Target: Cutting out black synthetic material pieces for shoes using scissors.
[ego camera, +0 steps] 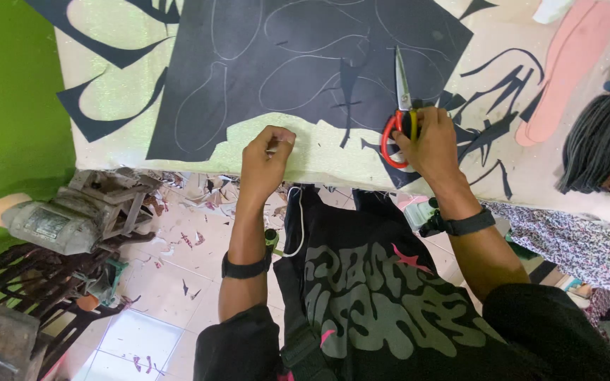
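A large black sheet (298, 63) with pale traced oval outlines lies on a cream table (319, 152). My right hand (428, 144) grips scissors with red handles (395, 120); the blades point away from me into the sheet's cut edge. My left hand (268, 159) rests at the table's near edge, fingers pinched just below the sheet's jagged lower edge. Whether it holds anything is unclear. Both wrists wear black bands.
Black offcuts (492, 130) lie scattered right of the scissors, and curved black scraps (107, 113) at the left. A pink sole-shaped piece (566, 63) lies at the far right. Another person's dark hair (601, 148) shows at the right edge. A motor (51, 222) sits on a stand below left.
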